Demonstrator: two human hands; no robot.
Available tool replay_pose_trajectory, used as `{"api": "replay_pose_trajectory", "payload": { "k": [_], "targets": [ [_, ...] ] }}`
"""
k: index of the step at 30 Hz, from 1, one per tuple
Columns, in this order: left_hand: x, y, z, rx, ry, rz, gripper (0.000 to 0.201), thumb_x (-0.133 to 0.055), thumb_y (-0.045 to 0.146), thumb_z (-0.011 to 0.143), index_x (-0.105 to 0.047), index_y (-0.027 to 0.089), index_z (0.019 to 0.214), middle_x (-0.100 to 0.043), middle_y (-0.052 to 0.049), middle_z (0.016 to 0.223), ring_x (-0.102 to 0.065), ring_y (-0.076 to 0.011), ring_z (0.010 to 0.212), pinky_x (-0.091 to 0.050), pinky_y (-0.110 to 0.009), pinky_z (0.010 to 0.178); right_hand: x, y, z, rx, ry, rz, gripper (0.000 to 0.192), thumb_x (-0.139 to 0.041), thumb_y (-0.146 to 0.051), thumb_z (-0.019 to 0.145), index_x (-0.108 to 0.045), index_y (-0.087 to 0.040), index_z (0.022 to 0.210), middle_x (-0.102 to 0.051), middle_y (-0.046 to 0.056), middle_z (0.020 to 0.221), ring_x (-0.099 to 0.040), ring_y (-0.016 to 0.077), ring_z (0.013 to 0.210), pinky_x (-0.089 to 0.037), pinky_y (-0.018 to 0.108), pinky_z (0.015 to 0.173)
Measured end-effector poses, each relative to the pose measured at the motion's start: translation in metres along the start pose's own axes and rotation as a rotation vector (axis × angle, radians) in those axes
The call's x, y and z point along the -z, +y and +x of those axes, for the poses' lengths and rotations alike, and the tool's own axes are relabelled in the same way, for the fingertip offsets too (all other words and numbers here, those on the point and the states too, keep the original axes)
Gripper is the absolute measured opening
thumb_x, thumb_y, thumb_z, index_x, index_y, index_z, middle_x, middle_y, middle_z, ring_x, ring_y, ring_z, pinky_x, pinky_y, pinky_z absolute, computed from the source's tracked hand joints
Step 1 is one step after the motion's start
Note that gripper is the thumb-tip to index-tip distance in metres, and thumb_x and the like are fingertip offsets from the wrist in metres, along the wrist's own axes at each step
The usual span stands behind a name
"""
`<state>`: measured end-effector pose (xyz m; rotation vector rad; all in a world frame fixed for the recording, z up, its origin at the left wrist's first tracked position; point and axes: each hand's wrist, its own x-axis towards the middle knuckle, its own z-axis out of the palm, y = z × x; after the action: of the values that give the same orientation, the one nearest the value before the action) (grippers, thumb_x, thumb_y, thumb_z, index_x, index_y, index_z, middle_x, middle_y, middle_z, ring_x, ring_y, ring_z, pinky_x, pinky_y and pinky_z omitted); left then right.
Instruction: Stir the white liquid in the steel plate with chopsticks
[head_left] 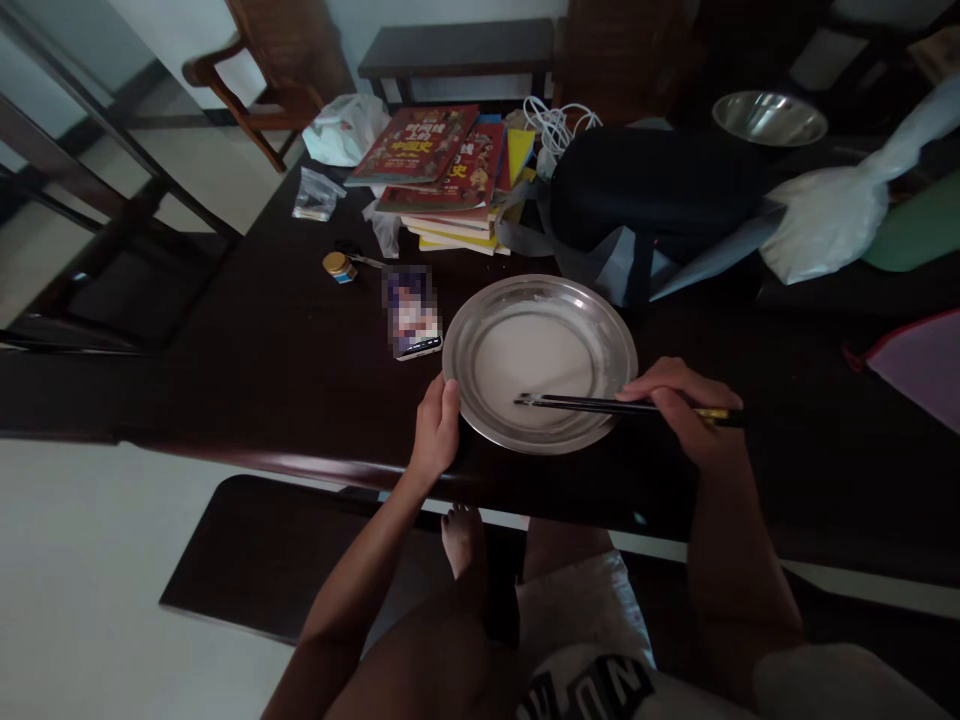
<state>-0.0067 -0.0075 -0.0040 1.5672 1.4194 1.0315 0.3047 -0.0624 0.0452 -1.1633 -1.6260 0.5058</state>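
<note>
A dim room with a pale floor holds a long dark wooden desk (247,370), cluttered along its far side and seen from above by the seated person whose bare knees show below its edge. Near the front edge of the desk sits a round metal plate (491,325) with a whitish film over its flat middle. The left hand (435,430) rests against the plate's left rim, thumb up along the rim and fingers curled at the desk edge, a light hold on the rim rather than a full grip. The right hand (686,405) is closed around a pair of dark chopsticks (592,404) with gold-coloured tops, held nearly level, their tips lying over the lower middle of the plate; whether the tips touch the metal is hard to tell in this light. Just left of the plate lies a phone (411,312), and beyond it a small jar with a yellow lid (339,266). Farther back are a stack of books (442,170), a coil of white cable (555,125), a dark bag (652,190), a steel bowl (769,118) and a white plastic bag (821,220). A wooden chair (262,70) stands past the far left corner.
</note>
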Motion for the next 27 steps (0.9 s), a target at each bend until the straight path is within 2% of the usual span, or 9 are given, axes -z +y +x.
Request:
{"api": "replay_pose_trajectory", "payload": {
  "k": [3, 8, 14, 19, 24, 27],
  "targets": [
    [-0.0001, -0.0001, -0.0001, 0.001, 0.004, 0.003, 0.064, -0.038, 0.065, 0.104, -0.071, 0.015, 0.126, -0.076, -0.016, 0.128, -0.070, -0.0284, 0.121, -0.051, -0.042, 0.109, 0.0000, -0.0016, 0.0009, 0.007, -0.072, -0.061, 0.021, -0.062, -0.027, 0.100, -0.082, -0.034, 0.104, -0.080, 0.001, 0.089, -0.071, 0.0227, 0.080, -0.054, 0.044, 0.074],
    [-0.0002, -0.0010, 0.0001, 0.006, 0.000, -0.001, 0.065, -0.038, 0.066, 0.104, -0.071, 0.014, 0.126, -0.076, -0.016, 0.128, -0.070, -0.0293, 0.120, -0.051, -0.044, 0.108, 0.0009, -0.0018, 0.0026, 0.038, 0.065, 0.005, 0.023, -0.061, -0.024, 0.101, -0.081, -0.034, 0.104, -0.081, 0.000, 0.084, -0.070, 0.0232, 0.078, -0.052, 0.043, 0.072],
    [-0.0006, 0.0000, 0.0001, 0.000, 0.004, 0.002, 0.063, -0.038, 0.064, 0.104, -0.071, 0.016, 0.126, -0.076, -0.015, 0.126, -0.069, -0.0281, 0.122, -0.051, -0.041, 0.109, -0.0004, -0.0055, 0.0028, 0.010, -0.093, -0.044, 0.022, -0.062, -0.024, 0.100, -0.081, -0.033, 0.107, -0.081, 0.000, 0.089, -0.070, 0.0214, 0.078, -0.053, 0.043, 0.075],
    [-0.0011, -0.0003, 0.0003, -0.006, -0.008, 0.000, 0.067, -0.037, 0.066, 0.104, -0.071, 0.014, 0.126, -0.076, -0.017, 0.127, -0.070, -0.0289, 0.120, -0.052, -0.042, 0.107, 0.0012, 0.0005, 0.0010, 0.050, 0.044, 0.005, 0.024, -0.060, -0.023, 0.100, -0.081, -0.033, 0.104, -0.081, 0.000, 0.086, -0.070, 0.0230, 0.079, -0.052, 0.043, 0.074],
    [-0.0025, -0.0010, 0.0002, -0.011, 0.008, 0.002, 0.067, -0.038, 0.068, 0.104, -0.070, 0.014, 0.128, -0.075, -0.017, 0.130, -0.069, -0.0287, 0.123, -0.051, -0.042, 0.108, 0.0009, -0.0039, 0.0044, 0.053, -0.089, -0.035, 0.023, -0.062, -0.023, 0.099, -0.081, -0.033, 0.107, -0.081, 0.000, 0.089, -0.070, 0.0215, 0.077, -0.052, 0.042, 0.073],
    [-0.0021, -0.0004, -0.0001, -0.006, 0.003, 0.008, 0.068, -0.037, 0.068, 0.104, -0.071, 0.014, 0.126, -0.076, -0.016, 0.128, -0.070, -0.0289, 0.121, -0.052, -0.042, 0.107, 0.0012, -0.0041, 0.0040, 0.044, -0.023, -0.043, 0.023, -0.062, -0.023, 0.100, -0.081, -0.034, 0.106, -0.082, 0.000, 0.089, -0.071, 0.0224, 0.079, -0.052, 0.042, 0.073]
  ]
}}
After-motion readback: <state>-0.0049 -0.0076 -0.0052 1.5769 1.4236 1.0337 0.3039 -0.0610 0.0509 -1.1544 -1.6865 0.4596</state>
